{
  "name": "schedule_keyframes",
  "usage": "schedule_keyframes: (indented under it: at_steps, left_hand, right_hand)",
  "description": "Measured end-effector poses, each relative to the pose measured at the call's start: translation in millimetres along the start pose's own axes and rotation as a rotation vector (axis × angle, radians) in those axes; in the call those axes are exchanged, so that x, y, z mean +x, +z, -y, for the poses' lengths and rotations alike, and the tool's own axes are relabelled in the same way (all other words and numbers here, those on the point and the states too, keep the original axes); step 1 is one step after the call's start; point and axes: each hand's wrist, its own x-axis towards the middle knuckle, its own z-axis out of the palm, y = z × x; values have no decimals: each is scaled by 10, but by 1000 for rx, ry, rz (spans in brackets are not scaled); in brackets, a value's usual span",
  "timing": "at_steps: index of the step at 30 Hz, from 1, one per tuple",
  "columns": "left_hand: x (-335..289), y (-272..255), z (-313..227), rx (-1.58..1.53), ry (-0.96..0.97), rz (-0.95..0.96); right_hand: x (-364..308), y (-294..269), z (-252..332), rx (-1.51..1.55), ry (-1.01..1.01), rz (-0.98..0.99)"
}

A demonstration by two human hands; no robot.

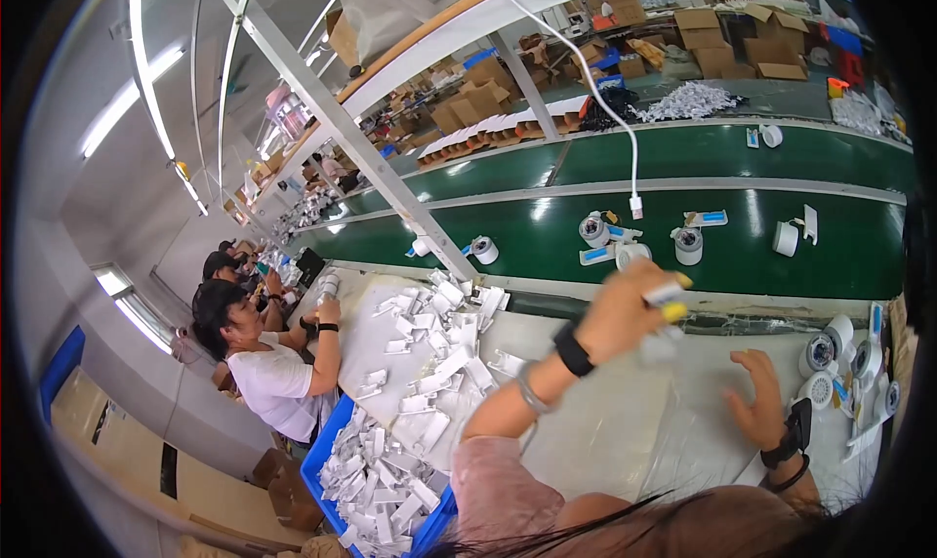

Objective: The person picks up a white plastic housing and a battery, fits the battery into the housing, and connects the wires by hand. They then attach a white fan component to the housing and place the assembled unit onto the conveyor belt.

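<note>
My left hand (625, 312) is raised over the near edge of the green conveyor belt (576, 207), with yellow covers on two fingertips. Its fingers are closed on a small white plastic part (662, 347), too smeared by motion to tell its kind. Just past the knuckles, a white round housing (632, 255) sits on the belt beside others with blue-marked pieces. My right hand (759, 402) hovers over the worktable (605, 441), fingers apart and holding nothing. To its right lie several white round housings (818, 353) with attached parts.
White plastic pieces (444, 348) are heaped on the table's left side, above a full blue bin (332, 460). A white cable (634, 158) dangles over the belt. A metal post (371, 158) rises at the belt's near edge. A co-worker (278, 378) handles parts at left.
</note>
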Motion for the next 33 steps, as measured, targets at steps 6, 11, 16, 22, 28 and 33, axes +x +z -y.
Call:
schedule_keyframes:
  at_steps: [6, 11, 16, 22, 28, 33]
  left_hand:
    - [-232, 795, -311, -427, 74, 152]
    - [-200, 876, -139, -250, 67, 151]
    - [-286, 845, 133, -497, -71, 618]
    - [-243, 988, 127, -694, -403, 871]
    - [-259, 908, 275, -957, -421, 594]
    - [-306, 1177, 247, -585, -115, 183]
  right_hand:
    - [-90, 55, -102, -21, -52, 145]
    - [-66, 41, -51, 360, 306, 194]
    - [11, -92, 57, 280, 274, 258]
    - [-5, -172, 81, 113, 99, 245]
    - [55, -276, 53, 302, 284, 400]
    - [14, -160, -85, -130, -4, 87]
